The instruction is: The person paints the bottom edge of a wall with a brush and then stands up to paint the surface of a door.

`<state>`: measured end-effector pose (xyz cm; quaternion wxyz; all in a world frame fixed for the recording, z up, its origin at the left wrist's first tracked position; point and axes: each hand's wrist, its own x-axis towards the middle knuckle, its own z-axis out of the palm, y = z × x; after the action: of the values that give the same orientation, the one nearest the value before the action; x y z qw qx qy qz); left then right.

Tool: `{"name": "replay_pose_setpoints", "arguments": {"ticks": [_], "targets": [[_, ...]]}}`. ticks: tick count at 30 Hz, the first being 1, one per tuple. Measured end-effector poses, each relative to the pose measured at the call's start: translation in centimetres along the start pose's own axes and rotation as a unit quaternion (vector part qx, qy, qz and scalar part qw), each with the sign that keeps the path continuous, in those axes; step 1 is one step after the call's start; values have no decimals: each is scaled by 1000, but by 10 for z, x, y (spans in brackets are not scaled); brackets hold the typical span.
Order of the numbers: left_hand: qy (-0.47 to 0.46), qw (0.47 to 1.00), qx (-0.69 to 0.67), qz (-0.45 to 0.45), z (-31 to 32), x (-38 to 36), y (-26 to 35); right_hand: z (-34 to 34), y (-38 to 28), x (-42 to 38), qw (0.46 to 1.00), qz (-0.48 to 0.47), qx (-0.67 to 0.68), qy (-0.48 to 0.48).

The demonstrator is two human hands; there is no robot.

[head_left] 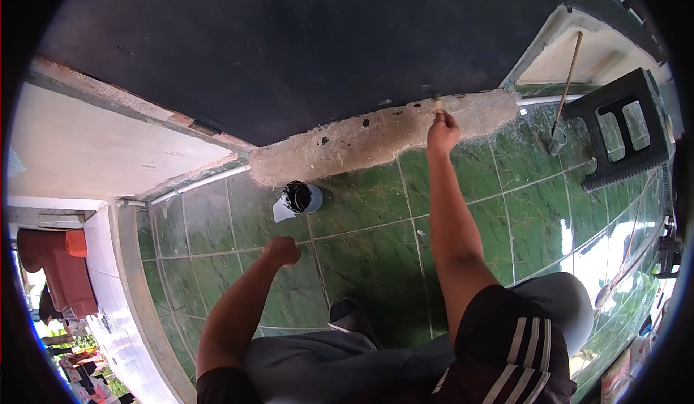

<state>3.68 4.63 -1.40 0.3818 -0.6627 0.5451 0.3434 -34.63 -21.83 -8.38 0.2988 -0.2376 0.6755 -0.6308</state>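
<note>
My right hand (442, 136): pinching the brush (438, 106), long axis pointing ahead to the dark wall (325, 49) | my left hand (282, 251): curled fist, nearer the paint pot (314, 200) ahead of it

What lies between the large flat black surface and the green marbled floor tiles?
A rough, uneven, brownish cement-like strip, as the head view shows.

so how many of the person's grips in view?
2: right grip on a small brush at the dark wall's lower edge; left grip closed above the green floor, near the paint pot. Neither is hidden.
</note>
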Motion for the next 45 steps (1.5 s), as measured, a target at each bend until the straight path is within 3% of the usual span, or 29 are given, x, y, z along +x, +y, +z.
{"name": "replay_pose_setpoints", "arguments": {"ticks": [1, 4, 6, 8, 10, 13, 14, 17, 19, 22, 25, 29, 32, 35, 37, 39, 42, 45], "targets": [[-5, 1000, 8, 2, 1, 1, 0, -2, 0, 5, 998, -1, 19, 65], [-8, 1000, 10, -1, 0, 5, 1, 14, 2, -22, 991, 16, -45, 125], [16, 1000, 10, 12, 6, 5, 1, 38, 30, -56, 998, -38, -30, -39], [72, 996, 17, 41, 13, 5, -1, 59, 26, -108, 988, -16, 6, -154], [40, 999, 9, 20, 9, 4, 2, 71, 40, -138, 955, -72, -29, -287], [-33, 998, 58, 17, -6, 4, 6, 74, 52, -128, 950, -69, -69, -296], [-62, 994, 83, 22, -8, 3, 6, 59, 41, -109, 947, -27, -123, -297], [3, 1000, -6, 2, -2, -2, 3, 24, 22, -38, 981, 18, -47, -189], [5, 1000, -7, 0, 0, -4, 1, 4, 21, -10, 994, -19, -7, -109], [12, 1000, -1, 2, 0, -7, 2, 4, 42, 6, 994, 8, 32, 102], [-5, 1000, 21, 13, 0, -6, 1, 36, 65, -26, 998, 25, -7, 65], [-16, 1000, 12, 5, 5, -1, 1, 80, 41, -121, 987, -40, -70, -139], [-5, 1000, 21, 12, 2, 2, 1, 61, 8, -135, 923, -62, -147, -350], [7, 1000, 2, 14, 1, 2, 0, 40, 26, -85, 919, -139, -162, -331], [12, 1000, 6, 14, 9, 8, -2, 20, 31, -32, 967, -11, -90, -240], [9, 1000, 9, 9, 8, 7, -2, -1, 24, 1, 991, 35, 24, -127], [-7, 1000, 14, 4, -2, -2, 7, -4, 67, 30, 986, 63, 140, 61], [-14, 999, 33, 9, -1, 0, 6, 23, 56, -19, 998, 39, 11, 47]]}}
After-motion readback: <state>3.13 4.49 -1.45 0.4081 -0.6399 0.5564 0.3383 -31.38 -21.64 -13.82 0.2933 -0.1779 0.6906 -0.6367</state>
